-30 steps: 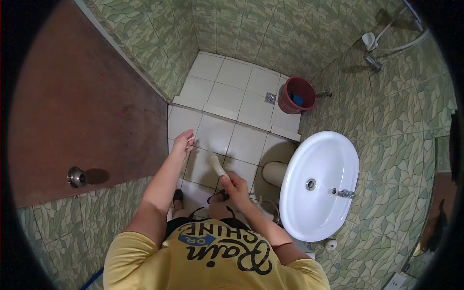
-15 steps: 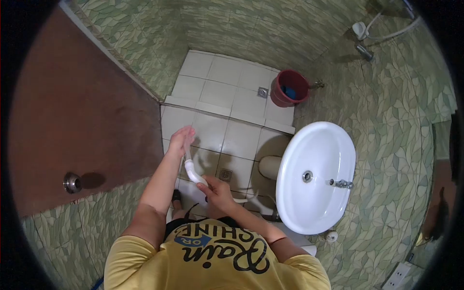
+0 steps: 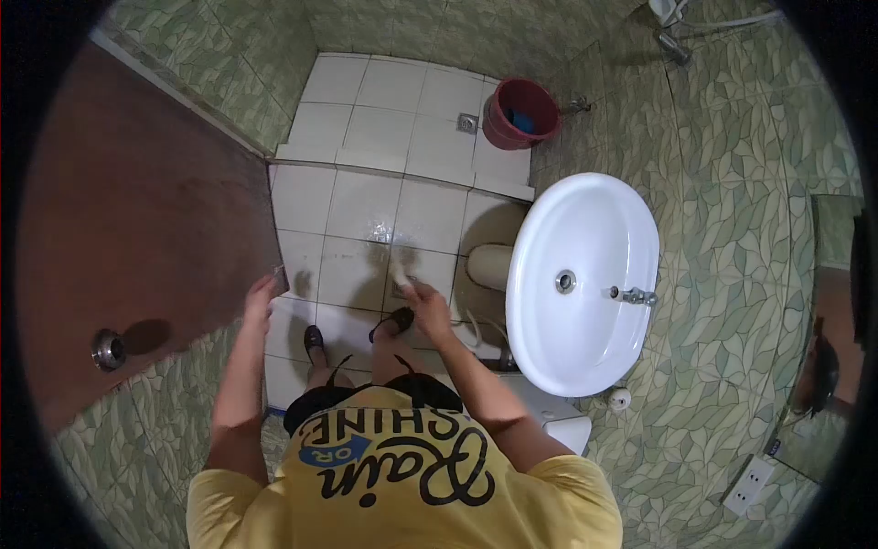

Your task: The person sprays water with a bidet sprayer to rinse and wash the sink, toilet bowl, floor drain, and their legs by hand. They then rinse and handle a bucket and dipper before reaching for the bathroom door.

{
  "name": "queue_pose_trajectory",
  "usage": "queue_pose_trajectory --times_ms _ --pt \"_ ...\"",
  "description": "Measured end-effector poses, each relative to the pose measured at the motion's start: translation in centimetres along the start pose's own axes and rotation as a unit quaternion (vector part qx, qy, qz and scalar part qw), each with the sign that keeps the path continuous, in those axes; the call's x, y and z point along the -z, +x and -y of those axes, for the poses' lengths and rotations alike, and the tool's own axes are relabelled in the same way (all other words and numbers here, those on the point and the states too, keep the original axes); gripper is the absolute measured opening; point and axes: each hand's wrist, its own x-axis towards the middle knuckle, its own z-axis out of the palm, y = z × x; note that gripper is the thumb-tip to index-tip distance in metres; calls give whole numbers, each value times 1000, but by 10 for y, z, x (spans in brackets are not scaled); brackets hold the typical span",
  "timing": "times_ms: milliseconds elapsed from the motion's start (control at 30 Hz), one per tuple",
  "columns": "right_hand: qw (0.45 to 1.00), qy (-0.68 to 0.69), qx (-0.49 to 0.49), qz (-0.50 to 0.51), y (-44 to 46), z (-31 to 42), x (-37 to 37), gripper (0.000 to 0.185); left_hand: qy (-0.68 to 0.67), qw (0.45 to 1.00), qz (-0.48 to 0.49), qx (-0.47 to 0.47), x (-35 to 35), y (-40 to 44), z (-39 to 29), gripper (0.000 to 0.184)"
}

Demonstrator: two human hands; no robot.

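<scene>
My right hand [image 3: 428, 306] is closed round the lower end of a white curved tube-like piece [image 3: 400, 273]. The piece points away from me over the tiled floor, and motion smears its far end. Out to the left, near the foot of the brown door, my left hand [image 3: 261, 297] has its fingers drawn together. Something pale and small shows at its fingertips, too blurred to name. The two hands are well apart.
A white washbasin [image 3: 526, 320] with a metal tap [image 3: 631, 295] stands to my right. Beyond the low tiled step [image 3: 402, 172] is a red bucket [image 3: 489, 119] with something blue inside. The brown door [image 3: 165, 229] with a round knob [image 3: 108, 349] is on the left.
My hands have separated: the left moved left and toward me, away from the white piece. My right hand moved away from me and slightly right, still holding it. The view has shifted.
</scene>
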Motion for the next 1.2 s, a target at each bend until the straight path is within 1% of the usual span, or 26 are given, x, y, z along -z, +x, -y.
queue_pose_trajectory --times_ms 33,67,133,167,200,233,267,300,333,367,433,467,533,567,600,633,667,733,767,833,867,933,1000,1033,1067,1200 --pt "991 -103 -72 46 -7 27 1 39 -2 997 -32 71 31 -3 14 42" --pt "995 -45 -87 11 -2 15 1 41 -3 988 -66 141 61 -6 29 48" --pt "990 41 -103 -83 37 -50 9 40 -10 978 -127 164 116 -20 65 52" --pt "982 17 -167 -84 51 -61 29 37 -3 976 -130 172 143 -29 77 52" --pt "968 82 -177 -154 61 -70 43 35 -30 973 -144 177 167 -38 85 58" --pt "975 115 -118 -151 68 -76 62 35 -58 969 -157 180 185 -46 89 64" --pt "950 170 -187 -183 83 -85 75 35 -56 969 -158 182 198 -57 86 64" --pt "917 224 -252 -214 90 -92 76 36 -74 963 -204 161 206 -71 80 71" --pt "917 246 -239 -203 77 -63 73 37 -93 953 -251 139 213 -85 74 78" --pt "917 270 -225 -189 64 -20 68 38 -91 953 -255 138 218 -94 69 78" --pt "930 282 -183 -148 54 26 33 32 -22 956 -289 -34 227 -106 54 90" --pt "934 288 -172 -123 49 51 11 32 -19 954 -295 -38 230 -110 44 90" --pt "936 298 -159 -100 40 87 -34 32 -5 926 -268 -265 234 -111 27 85" --pt "945 292 -126 -78 35 102 -54 33 -5 925 -268 -269 244 -108 23 85" --pt "953 284 -92 -56 28 114 -73 34 14 925 -232 -300 255 -104 21 79" --pt "952 287 -89 -58 21 126 -88 34 32 922 -196 -332 263 -103 15 73" --pt "950 293 -81 -67 13 136 -103 33 33 921 -195 -336 269 -103 9 73" --pt "947 305 -55 -83 0 145 -125 33 117 891 -145 -413 268 -125 -15 57" --pt "946 307 -54 -86 -6 150 -131 33 118 890 -143 -416 268 -131 -22 57" --pt "941 326 -54 -73 -21 156 -140 33 55 884 -127 -447 270 -141 -29 49" --pt "940 327 -61 -78 -28 153 -146 33 52 892 -126 -432 275 -141 -32 42" --pt "962 264 -53 -30 -39 143 -154 33 52 892 -115 -433 273 -145 -36 37" --pt "967 238 -69 -66 -49 135 -152 33 42 890 -108 -440 273 -147 -42 33" --pt "969 213 -83 -95 -52 129 -150 32 72 880 -103 -457 274 -148 -45 27" --pt "965 227 -71 -112 -51 118 -145 32 102 869 -100 -473 274 -149 -45 22" --pt "955 259 -75 -125 -62 116 -136 33 162 845 -103 -500 258 -152 -56 19"
